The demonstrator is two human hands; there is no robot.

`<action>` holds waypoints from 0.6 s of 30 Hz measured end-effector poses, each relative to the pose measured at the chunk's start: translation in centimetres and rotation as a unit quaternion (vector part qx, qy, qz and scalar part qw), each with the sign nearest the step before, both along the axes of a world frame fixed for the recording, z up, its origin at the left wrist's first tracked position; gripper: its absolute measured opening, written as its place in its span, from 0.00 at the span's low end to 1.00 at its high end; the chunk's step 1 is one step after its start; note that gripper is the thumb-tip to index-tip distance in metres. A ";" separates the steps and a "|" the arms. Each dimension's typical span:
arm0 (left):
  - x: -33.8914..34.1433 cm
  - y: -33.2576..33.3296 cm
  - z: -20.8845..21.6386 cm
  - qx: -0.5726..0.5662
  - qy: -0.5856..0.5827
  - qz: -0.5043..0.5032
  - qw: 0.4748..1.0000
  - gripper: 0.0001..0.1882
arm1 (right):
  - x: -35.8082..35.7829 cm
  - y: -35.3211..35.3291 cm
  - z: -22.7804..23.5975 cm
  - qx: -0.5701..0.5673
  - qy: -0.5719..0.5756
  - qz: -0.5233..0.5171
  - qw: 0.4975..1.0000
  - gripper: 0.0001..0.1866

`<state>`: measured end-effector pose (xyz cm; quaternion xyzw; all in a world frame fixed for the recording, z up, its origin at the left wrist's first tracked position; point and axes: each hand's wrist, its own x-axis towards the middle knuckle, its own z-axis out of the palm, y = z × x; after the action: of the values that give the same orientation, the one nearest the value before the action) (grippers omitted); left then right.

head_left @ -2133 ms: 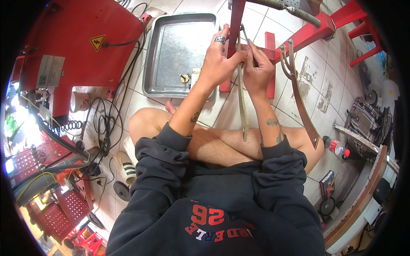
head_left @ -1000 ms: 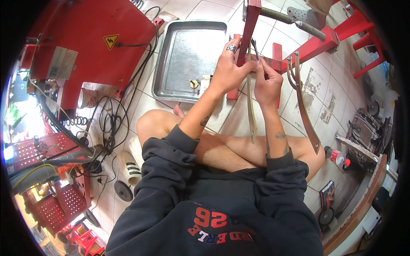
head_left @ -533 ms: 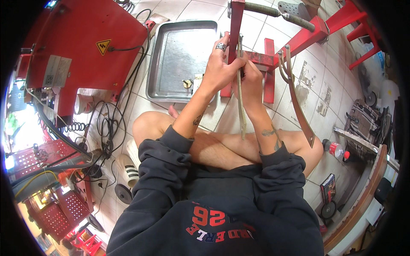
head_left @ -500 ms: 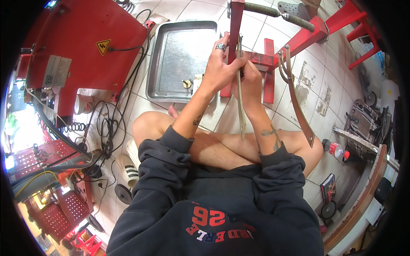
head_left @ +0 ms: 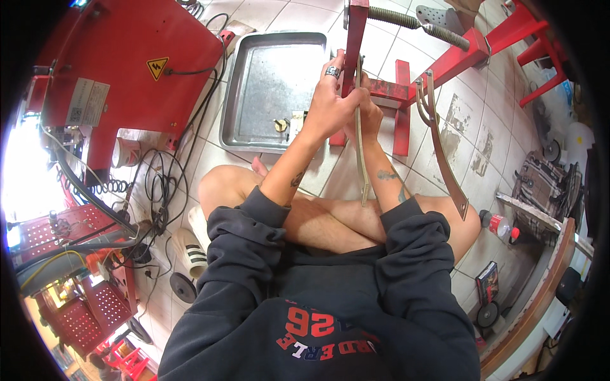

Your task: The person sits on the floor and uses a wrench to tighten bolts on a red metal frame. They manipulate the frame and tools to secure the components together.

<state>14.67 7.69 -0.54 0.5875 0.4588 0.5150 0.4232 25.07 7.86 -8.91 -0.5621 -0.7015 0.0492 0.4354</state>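
Drew right hand (head_left: 370,115) inward, mostly at 3 o'clock of metal strip (head_left: 360,145), hanging lengthwise toward 6; clasping red post (head_left: 354,38) with left hand (head_left: 330,105); cannot tell right grip.

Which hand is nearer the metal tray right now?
Left. The left hand overlaps the right edge of the metal tray in view; the right hand is farther right, mostly beyond the metal strip.

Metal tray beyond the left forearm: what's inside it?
Inside the metal tray, toward its near right corner, lie a small brass-coloured piece and a pale piece. The left hand and forearm cover part of that side; anything behind them can't be seen.
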 end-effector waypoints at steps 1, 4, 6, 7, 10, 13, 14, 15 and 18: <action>0.0 0.0 0.0 0.000 0.007 0.000 1.000 0.40 | 0.0 0.0 -0.1 -0.015 -0.002 0.003 1.000 0.30; 0.0 -0.2 0.2 -0.012 -0.013 -0.006 1.000 0.40 | 0.3 0.6 -0.2 -0.019 0.019 0.018 0.999 0.31; 0.2 -0.3 0.5 -0.017 -0.019 -0.011 1.000 0.42 | 0.5 1.0 -0.2 -0.022 -0.008 0.006 1.000 0.30; 0.0 -0.4 0.6 -0.015 -0.009 -0.011 1.000 0.43 | 0.4 1.2 -0.2 -0.023 -0.020 0.001 1.000 0.30; 0.0 -0.2 0.2 0.006 0.019 -0.004 1.000 0.44 | 0.8 2.2 0.0 0.073 -0.070 -0.023 0.995 0.29; -0.3 0.1 -0.5 0.025 0.043 0.001 0.999 0.44 | 0.8 2.0 0.1 0.059 -0.050 0.007 0.997 0.28; -0.4 0.2 -0.7 0.030 0.049 0.001 0.998 0.44 | 1.0 2.0 0.2 0.022 -0.016 0.029 0.999 0.28; -0.3 0.1 -1.1 0.059 0.109 0.037 0.992 0.44 | 1.4 2.0 0.4 -0.016 0.018 0.051 0.998 0.27; -0.5 -0.2 -1.1 0.028 0.192 0.073 0.978 0.44 | 2.4 2.0 1.7 -0.106 0.012 0.083 0.991 0.27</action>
<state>14.19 7.46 -1.66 0.6517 0.5585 0.4352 0.2720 27.50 9.84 -7.25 -0.5442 -0.7314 0.1658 0.3762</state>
